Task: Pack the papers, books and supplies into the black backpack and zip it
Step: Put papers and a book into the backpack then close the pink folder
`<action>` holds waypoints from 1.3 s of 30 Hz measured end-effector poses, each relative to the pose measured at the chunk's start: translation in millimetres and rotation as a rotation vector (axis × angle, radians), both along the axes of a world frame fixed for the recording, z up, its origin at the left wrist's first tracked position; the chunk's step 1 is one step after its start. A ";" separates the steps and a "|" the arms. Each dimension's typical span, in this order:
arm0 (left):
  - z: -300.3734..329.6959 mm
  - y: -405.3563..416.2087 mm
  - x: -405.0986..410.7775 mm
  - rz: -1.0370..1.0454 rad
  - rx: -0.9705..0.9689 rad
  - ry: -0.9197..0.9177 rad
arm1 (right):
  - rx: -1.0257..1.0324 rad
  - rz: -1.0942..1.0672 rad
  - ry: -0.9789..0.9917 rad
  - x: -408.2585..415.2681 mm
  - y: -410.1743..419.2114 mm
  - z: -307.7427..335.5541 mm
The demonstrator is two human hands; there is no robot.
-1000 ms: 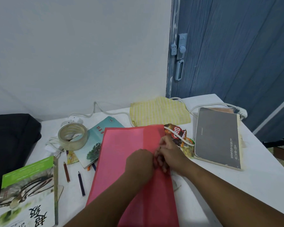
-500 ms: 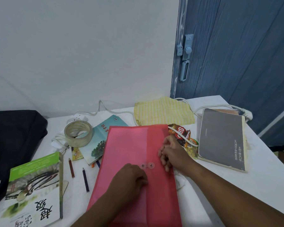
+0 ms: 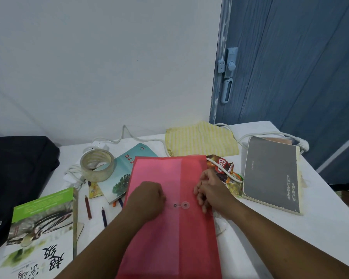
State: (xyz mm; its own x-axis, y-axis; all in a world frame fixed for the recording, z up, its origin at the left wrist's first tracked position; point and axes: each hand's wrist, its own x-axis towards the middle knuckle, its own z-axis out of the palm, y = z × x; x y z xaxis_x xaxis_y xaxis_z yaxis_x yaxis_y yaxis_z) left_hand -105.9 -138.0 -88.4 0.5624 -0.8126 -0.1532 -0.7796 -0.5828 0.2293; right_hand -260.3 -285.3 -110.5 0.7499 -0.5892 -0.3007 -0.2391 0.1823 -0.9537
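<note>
A pink string-tie envelope (image 3: 169, 244) lies flat on the white table (image 3: 322, 222) in front of me, its two round clasp buttons (image 3: 181, 205) showing between my hands. My left hand (image 3: 147, 200) rests on the envelope left of the buttons with its fingers curled under and hidden. My right hand (image 3: 212, 190) sits at the envelope's right edge, bent fingertips pressing on the flap. The black backpack (image 3: 18, 174) lies at the far left. Around it are a green-covered book (image 3: 40, 228), a teal book (image 3: 125, 168) and a grey book (image 3: 270, 172).
A tape roll (image 3: 97, 165) stands on the teal book's corner, next to a white cable and plug (image 3: 101, 147). Two pencils (image 3: 88, 207) lie left of the envelope. A yellow striped cloth (image 3: 199, 140) and snack packets (image 3: 220, 166) sit behind it. A blue door (image 3: 290, 67) is at the right.
My left hand has slid left off the clasp, uncovering the two buttons. My right hand stays at the envelope's right edge. The view has shifted slightly.
</note>
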 end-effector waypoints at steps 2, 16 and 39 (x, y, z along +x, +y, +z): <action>3.3 -0.3 -7.9 -0.097 0.163 -0.019 | -0.001 -0.001 0.005 0.3 0.0 -0.6; -3.2 -21.1 -33.5 -0.383 -0.037 0.182 | 0.005 -0.013 -0.016 0.2 0.7 -0.7; 1.2 7.0 -32.5 -0.411 -0.025 -0.014 | 0.006 -0.016 -0.019 1.7 -0.6 -4.3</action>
State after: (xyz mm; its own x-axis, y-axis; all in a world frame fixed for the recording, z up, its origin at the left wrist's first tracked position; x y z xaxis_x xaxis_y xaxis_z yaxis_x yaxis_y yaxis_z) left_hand -138.4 -131.0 -87.2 0.1922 -0.9733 -0.1258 -0.9494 -0.2169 0.2273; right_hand -258.6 -285.9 -114.8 0.7460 -0.5994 -0.2902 -0.2184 0.1915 -0.9569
